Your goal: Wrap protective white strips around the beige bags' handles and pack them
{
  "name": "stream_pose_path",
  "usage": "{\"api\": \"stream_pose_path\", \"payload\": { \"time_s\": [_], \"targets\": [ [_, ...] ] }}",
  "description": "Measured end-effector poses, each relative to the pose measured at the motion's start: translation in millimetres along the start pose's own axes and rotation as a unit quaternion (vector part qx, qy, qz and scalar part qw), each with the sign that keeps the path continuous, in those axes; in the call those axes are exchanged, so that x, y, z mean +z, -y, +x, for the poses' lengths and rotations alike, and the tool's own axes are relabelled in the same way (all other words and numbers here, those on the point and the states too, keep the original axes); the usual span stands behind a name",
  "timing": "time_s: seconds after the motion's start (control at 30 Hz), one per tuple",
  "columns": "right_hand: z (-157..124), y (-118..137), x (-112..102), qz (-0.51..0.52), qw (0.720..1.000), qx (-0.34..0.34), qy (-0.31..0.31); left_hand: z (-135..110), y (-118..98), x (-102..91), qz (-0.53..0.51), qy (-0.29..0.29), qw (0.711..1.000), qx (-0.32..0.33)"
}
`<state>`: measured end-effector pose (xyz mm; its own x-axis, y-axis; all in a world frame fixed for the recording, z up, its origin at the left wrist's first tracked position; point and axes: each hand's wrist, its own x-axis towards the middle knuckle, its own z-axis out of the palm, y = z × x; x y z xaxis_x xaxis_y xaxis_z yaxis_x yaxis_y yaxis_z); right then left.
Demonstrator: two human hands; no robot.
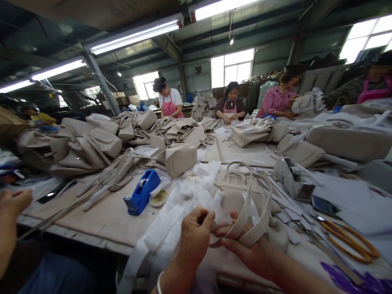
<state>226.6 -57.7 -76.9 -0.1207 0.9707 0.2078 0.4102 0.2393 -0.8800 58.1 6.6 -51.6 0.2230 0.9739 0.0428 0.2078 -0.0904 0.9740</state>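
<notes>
A beige handbag with two looped handles sits on the table in front of me. White tissue paper lies over the lower part of its handles. My left hand, with a white bangle at the wrist, pinches the edge of this paper between thumb and fingertips. From the right, my right hand reaches under the handles, its fingers partly behind them and its thumb pressed along the handle base. More crumpled white tissue paper spreads to the left of the bag.
A blue tape dispenser and a small round dish stand left. Orange-handled scissors, a phone and a grey tape dispenser lie right. Beige bags are heaped behind; several co-workers sit beyond. Another person's hand shows far left.
</notes>
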Motion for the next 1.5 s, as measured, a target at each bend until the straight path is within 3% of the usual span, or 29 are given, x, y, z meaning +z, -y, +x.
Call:
{"api": "stream_pose_path", "payload": {
  "time_s": [0.2,0.4,0.57,0.67,0.73,0.8,0.9,0.97,1.03,1.1,1.33,1.5],
  "targets": [
    [3,0,2,0.080,0.996,0.046,0.022,-6,-4,-2.6,0.007,0.080,0.997,0.003],
    [3,3,1,0.014,0.999,0.029,0.021,-7,-5,-6.4,0.025,0.114,0.992,0.045],
    [2,11,-3,-0.069,0.995,-0.021,0.063,-5,2,-2.2,0.015,0.117,0.993,0.023],
    [1,11,-9,-0.073,0.993,-0.048,0.081,-1,9,-7.0,0.045,0.077,0.993,0.075],
    [1,7,-16,-0.042,0.996,-0.054,0.057,3,12,-14.9,0.083,0.028,0.983,0.159],
    [3,4,-26,0.024,0.999,-0.031,-0.017,6,14,-24.3,0.116,0.003,0.967,0.227],
    [8,6,-46,0.167,0.972,0.043,-0.161,8,14,-34.4,0.150,0.022,0.959,0.238],
    [13,14,-59,0.261,0.939,0.074,-0.211,8,14,-36.5,0.164,0.035,0.958,0.232],
    [17,24,-71,0.317,0.918,0.078,-0.225,7,15,-35.8,0.168,0.039,0.955,0.239],
    [21,33,-80,0.324,0.915,0.066,-0.231,6,15,-34.3,0.167,0.048,0.954,0.245],
    [28,38,-82,0.207,0.956,0.048,-0.203,3,11,-33.6,0.196,0.066,0.937,0.283],
    [32,37,-78,0.182,0.967,0.046,-0.175,3,7,-33.8,0.215,0.058,0.919,0.325]
  ]
}}
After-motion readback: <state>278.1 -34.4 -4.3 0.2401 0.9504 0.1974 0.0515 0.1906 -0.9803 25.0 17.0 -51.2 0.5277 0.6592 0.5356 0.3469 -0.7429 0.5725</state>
